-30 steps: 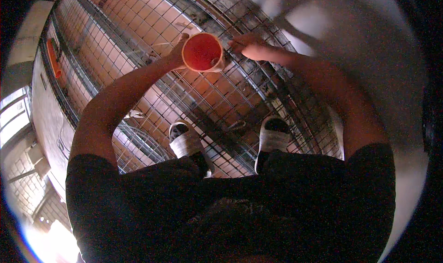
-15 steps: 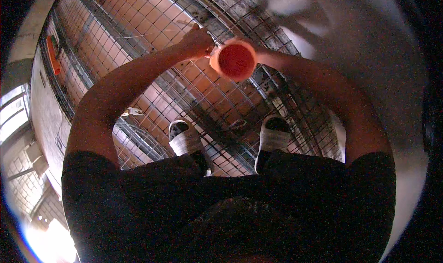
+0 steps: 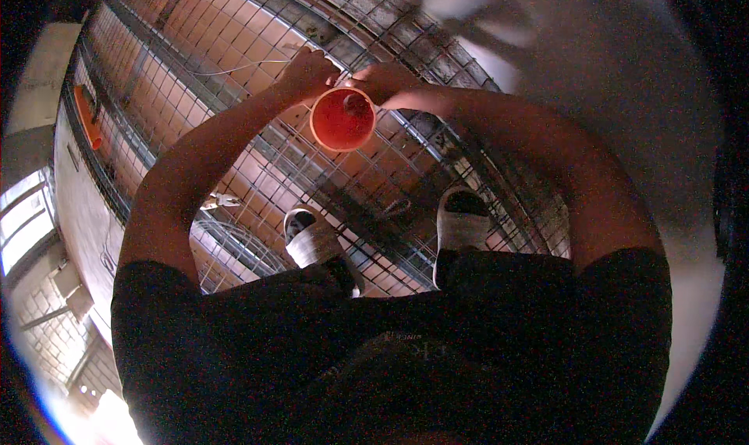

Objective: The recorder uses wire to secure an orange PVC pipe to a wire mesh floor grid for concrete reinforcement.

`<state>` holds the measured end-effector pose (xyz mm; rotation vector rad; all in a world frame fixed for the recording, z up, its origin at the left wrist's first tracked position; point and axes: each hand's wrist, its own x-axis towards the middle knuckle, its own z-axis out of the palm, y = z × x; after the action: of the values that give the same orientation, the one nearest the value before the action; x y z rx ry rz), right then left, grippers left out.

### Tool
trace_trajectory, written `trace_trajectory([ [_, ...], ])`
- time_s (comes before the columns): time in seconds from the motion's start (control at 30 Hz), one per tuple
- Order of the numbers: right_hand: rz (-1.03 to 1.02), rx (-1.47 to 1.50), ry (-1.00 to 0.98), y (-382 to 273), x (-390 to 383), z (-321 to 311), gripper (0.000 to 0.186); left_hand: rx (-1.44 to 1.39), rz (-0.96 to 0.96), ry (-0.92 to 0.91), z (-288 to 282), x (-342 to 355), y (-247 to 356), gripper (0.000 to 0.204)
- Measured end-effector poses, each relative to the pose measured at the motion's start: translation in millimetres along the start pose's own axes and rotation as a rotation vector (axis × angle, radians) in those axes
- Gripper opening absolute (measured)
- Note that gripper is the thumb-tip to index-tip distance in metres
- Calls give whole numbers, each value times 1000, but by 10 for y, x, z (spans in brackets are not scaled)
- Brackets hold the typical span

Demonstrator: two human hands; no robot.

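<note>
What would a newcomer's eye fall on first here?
Probably the orange pipe at upper centre, its round mouth facing the camera, with the left hand and right hand close together at its upper edge. Next come the wire mesh spread beneath the white slide sandals, and an orange tube at far left.

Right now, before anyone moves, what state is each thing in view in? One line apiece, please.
Orange tube: hollow, open end facing the camera.
Left hand: fingers curled; grip unclear.
Right hand: bent in at the tube's rim; grip unclear.
Thin wire: gently curved, reaching toward the left hand.
Wire mesh: spread out underfoot.
Small pale tool: lying down; too small to tell open or shut.
Sandals: worn, both feet.
</note>
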<state>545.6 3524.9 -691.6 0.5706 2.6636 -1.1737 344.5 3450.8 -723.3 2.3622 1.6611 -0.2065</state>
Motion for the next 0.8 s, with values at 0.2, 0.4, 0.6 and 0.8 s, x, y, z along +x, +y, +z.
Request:
trace_trajectory([
  [0.2,-340,235,84,462,179,367,49,-4,63,-56,-251,9,-43,19],
  [0.4,-296,1946,-417,1045,315,791,39,-46,65,141,-122,83,-23,24],
  [0.6,-482,397,166,6,-120,-150,46,0,-94,224,146,-142,-88,29],
  [0.8,-5,1682,-329,-9,-421,-100,51,-39,-112,156,99,-57,-35,33],
])
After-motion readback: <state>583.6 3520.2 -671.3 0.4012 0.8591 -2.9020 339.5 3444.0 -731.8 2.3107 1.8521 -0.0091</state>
